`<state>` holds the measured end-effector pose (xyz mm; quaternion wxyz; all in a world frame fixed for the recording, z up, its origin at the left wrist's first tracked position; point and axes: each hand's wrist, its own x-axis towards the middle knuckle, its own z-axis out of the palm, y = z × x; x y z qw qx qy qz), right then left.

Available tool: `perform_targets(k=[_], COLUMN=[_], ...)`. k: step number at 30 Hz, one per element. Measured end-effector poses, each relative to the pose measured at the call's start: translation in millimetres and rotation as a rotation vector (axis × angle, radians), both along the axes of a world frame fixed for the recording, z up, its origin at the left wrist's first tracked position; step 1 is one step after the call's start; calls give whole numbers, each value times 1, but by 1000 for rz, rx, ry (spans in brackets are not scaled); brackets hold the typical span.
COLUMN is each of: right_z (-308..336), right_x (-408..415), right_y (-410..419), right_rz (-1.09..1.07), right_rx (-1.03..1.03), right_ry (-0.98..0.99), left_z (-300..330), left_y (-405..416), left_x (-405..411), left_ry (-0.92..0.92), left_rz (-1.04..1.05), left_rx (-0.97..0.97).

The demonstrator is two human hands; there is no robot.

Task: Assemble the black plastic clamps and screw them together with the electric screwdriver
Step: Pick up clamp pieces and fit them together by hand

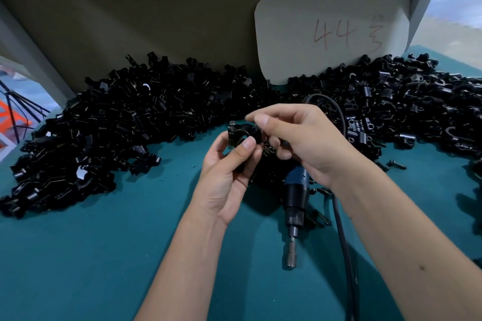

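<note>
Nearest the person, on the teal cloth-covered surface [104,255], lies the blue and black electric screwdriver [296,200], its metal bit tip pointing toward the near edge and its black cord [344,242] running alongside it on the right. A few loose black screws [397,165] lie scattered beside the tool and to its right.

Just above the screwdriver, both hands meet over the middle of the surface. The left hand [229,177] grips a black plastic ring-shaped clamp [243,133], thumb pressed on its front and fingers curled behind it. The right hand [300,138] has its thumb and forefinger pinched together just over the top of the clamp; what they pinch is too small to tell. Its lower fingers curl around several small dark screws.

Beyond the hands, a long heap of loose black plastic clamp parts [117,122] spreads along the far edge from the left corner to the right. Behind the heap stands a pale card with rounded corners [331,31], marked "44" in red, leaning on a drab backboard [130,8].
</note>
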<state>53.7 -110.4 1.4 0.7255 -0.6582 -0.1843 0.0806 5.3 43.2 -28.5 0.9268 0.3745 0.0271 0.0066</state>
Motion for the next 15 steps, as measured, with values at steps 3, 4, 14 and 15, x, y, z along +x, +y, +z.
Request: perform_targets(k=[3, 4, 14, 15], right_z=[0, 0, -1, -1], right_x=[-2, -2, -9, -10], right_y=[0, 1, 13, 14], right_rz=[56, 52, 39, 61], right_rx=[49, 36, 50, 49], right_ry=[34, 25, -10, 0], left_z=[2, 3, 4, 6], left_y=[1, 1, 2, 3], left_x=[-1, -1, -1, -2], left_ry=[28, 31, 81, 76], left_rz=[1, 0, -21, -27], left_rx=[-34, -33, -164, -159])
